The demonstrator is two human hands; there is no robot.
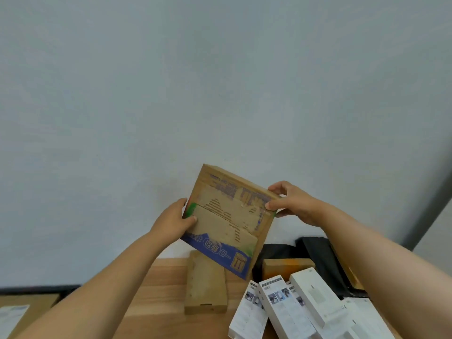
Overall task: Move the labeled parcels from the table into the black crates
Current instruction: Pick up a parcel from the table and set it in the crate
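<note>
Parcel (pixel 226 228), a flat brown carton with blue print, hangs in the air above the back edge of the worktop (pixel 161 297), tilted, its broad face toward the camera and its long axis running from upper left down to lower right. Left hand (pixel 177 220) grips the left edge, thumb on the face and fingers behind; right hand (pixel 288 200) pinches the upper right corner, so the grip sits at both ends and the bulk of the carton hangs between and below. Neither hand is clearly nearer. Below it, a plain box (pixel 205 285) lies flat near the back edge, with bare wood to its left. Further right, a black crate (pixel 318 250) stands at the back right, partly hidden, with a brown box (pixel 285 265) apparently inside it. White boxes (pixel 288 309) crowd the front right corner. Judging from this, the crate lies down and to the right of the carton; the path passes over the white boxes.
</note>
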